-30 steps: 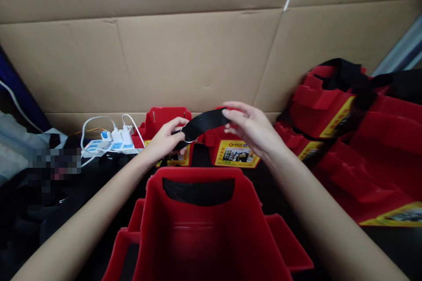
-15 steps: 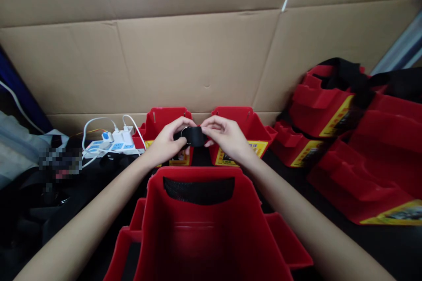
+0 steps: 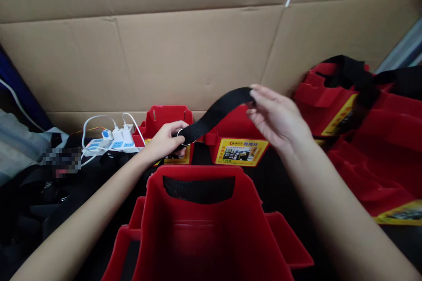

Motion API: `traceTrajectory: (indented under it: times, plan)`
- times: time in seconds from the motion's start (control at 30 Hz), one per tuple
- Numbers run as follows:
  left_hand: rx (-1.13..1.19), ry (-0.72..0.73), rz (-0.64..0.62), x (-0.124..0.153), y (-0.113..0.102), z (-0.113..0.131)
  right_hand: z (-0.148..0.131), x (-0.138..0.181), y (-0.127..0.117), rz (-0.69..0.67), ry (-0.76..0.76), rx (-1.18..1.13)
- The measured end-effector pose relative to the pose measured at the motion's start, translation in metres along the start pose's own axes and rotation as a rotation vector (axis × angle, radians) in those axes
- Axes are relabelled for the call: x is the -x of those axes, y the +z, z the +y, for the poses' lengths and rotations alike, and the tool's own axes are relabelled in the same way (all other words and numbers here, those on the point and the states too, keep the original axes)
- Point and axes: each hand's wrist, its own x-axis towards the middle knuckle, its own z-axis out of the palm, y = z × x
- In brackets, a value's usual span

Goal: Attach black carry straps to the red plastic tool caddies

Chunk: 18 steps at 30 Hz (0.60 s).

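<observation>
My left hand [image 3: 165,140] is closed around a small metal ring [image 3: 182,137] with a black webbing strap [image 3: 214,114] threaded through it. My right hand [image 3: 280,118] pinches the strap's free end, held up and to the right so the strap runs taut between both hands. Directly below, close to me, stands an open red fabric tool bag [image 3: 204,228] with a black hook-and-loop patch [image 3: 198,189] on its inner back wall.
Two small red pouches [image 3: 235,140] with yellow labels stand behind the bag against a cardboard wall [image 3: 184,52]. A white power strip [image 3: 108,142] with plugged chargers lies at the left. A heap of red bags with black straps [image 3: 362,109] fills the right side.
A moment ago both hands were together at the ring. My right hand has since drawn the strap up and to the right, lengthening it through the ring. My left hand stayed put.
</observation>
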Motion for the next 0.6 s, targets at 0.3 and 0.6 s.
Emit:
traceTrajectory:
  times: [0.3,0.6]
  plan:
    - [0.065,0.198,0.028,0.004,0.008,0.002,0.037,0.033,0.035,-0.474,0.15,0.369]
    - [-0.06,0.243,-0.038,0.003,0.01,-0.001,0.045,0.033,0.034,-0.468,0.052,0.512]
